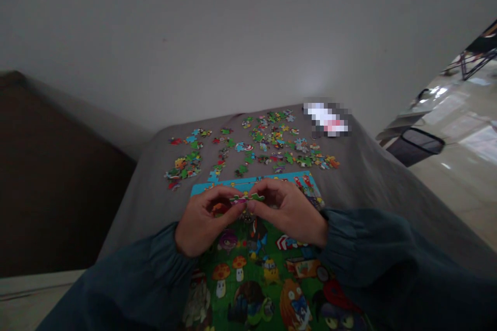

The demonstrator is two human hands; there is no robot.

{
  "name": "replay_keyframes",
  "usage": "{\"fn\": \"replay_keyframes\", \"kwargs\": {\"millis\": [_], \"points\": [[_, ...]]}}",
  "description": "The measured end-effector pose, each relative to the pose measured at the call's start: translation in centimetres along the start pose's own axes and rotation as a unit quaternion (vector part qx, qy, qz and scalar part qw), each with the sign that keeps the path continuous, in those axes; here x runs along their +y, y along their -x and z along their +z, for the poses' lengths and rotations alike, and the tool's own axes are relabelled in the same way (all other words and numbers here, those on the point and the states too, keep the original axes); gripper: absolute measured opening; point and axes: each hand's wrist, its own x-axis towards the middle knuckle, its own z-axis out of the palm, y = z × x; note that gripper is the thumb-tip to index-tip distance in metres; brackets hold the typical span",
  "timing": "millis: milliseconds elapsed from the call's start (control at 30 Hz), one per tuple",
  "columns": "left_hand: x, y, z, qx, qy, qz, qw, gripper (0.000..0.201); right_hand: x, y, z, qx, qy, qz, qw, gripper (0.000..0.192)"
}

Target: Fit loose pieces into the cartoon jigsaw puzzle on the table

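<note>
1. Dark teal sleeves nearest, reaching forward over a picture board with mushrooms and cartoon animals, flat on a grey cloth.
2. Left hand and right hand raised just above the far end of the board, fingertips meeting in the middle.
3. Both closed in a narrow pinch on joined puzzle pieces, green and pink, held between thumbs and first fingers of the two hands, not touching the board.
4. Loose pieces spread beyond the board in several groups, well apart from the hands; a small left group nearer the cloth's edge.
5. Blurred white and red object at the far right corner.
6. Possible trouble: held pieces thin and gripped only at the edges, so probably easy to bend or pull apart with uneven pressure; a drop onto the colourful board likely hard to find in this dim light; a sleeve dragged forward could push loose pieces off the cloth.
</note>
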Motion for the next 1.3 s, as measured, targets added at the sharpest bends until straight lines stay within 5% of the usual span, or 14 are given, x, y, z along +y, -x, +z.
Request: {"fn": "replay_keyframes", "kwargs": {"millis": [267,533,767,933,1033,1200,1300], "points": [[-0.1,0.4,0.3,0.037,-0.038,0.024,0.998,0.028,0.5,-0.2,0.2,0.029,-0.036,0.010,0.999,0.025],[0.3,0.6,0.2,0.062,-0.181,0.258,0.947,0.010,0.6,0.0,0.2,0.045,-0.021,-0.001,0.999,0.023],[0.6,0.6,0.8,0.052,-0.081,0.120,0.988,0.017,0.7,0.2,-0.4,0.046,0.107,-0.086,0.989,0.013],[2.0,-0.6,0.3,-0.016,-0.116,0.121,0.986,0.019,0.7,0.0,-0.7,0.061,0.154,-0.109,0.980,0.006],[2.8,-1.6,0.1,-0.024,-0.175,0.169,0.970,0.022,0.7,-0.2,-1.1,0.088,0.193,-0.135,0.968,0.007],[2.9,-2.7,1.1,0.007,-0.290,0.323,0.901,0.020,0.7,-0.3,-1.8,0.124,0.247,-0.187,0.943,0.016],[2.3,-2.6,1.9,0.042,-0.305,0.332,0.892,0.021,0.7,-0.3,-2.2,0.139,0.279,-0.211,0.927,0.015]]}}
